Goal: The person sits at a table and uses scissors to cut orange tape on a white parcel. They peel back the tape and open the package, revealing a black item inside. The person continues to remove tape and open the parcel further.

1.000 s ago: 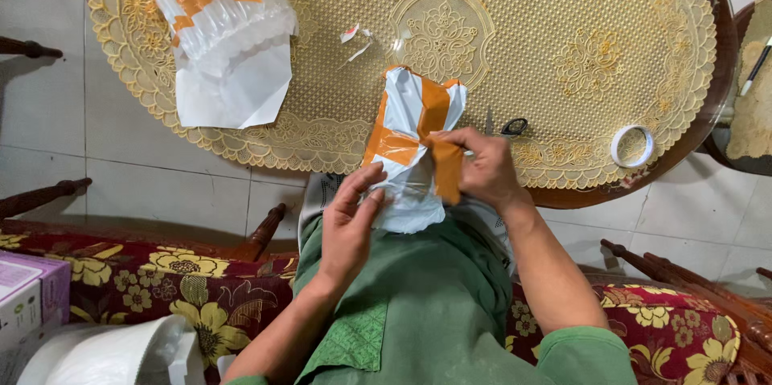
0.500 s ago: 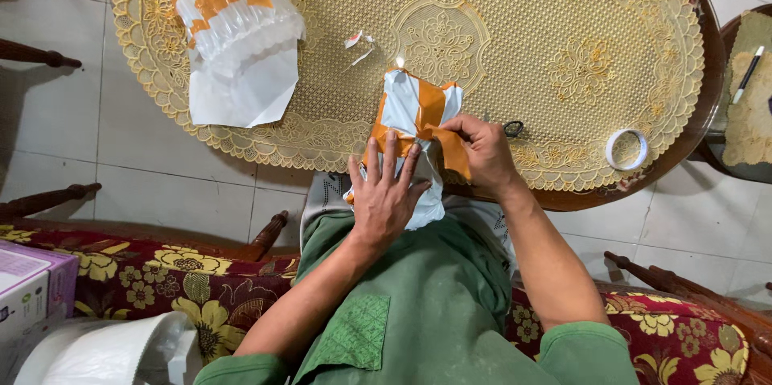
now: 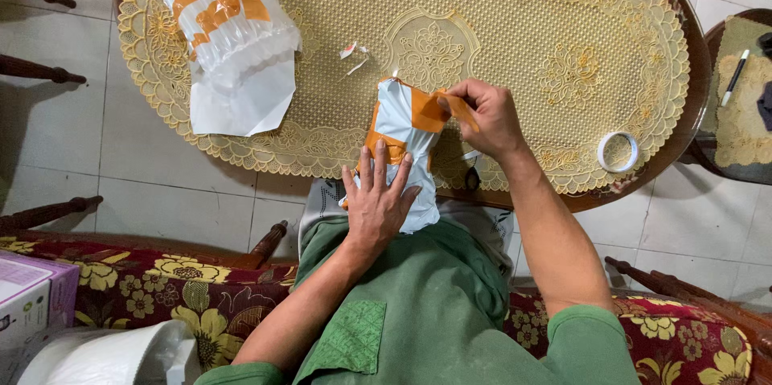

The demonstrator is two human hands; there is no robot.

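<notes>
Glossy plastic parcel [image 3: 406, 123], orange tape; lacy embossed table cover [image 3: 563, 23].

Under your left hand [image 3: 378, 200] lies a white parcel [image 3: 406, 123] with orange tape [image 3: 425, 109]. Beyond your right hand [image 3: 486, 115] the tablecloth [image 3: 523, 23] is gold lace with flowers. Your shirt [image 3: 426, 304] is green; the seat [image 3: 153, 288] is red with yellow flowers.

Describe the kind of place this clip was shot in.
Most likely a home sitting room: an oval wooden table under a gold lace-pattern cover, carved wooden seats with floral cushions, and a pale tiled floor.
</notes>
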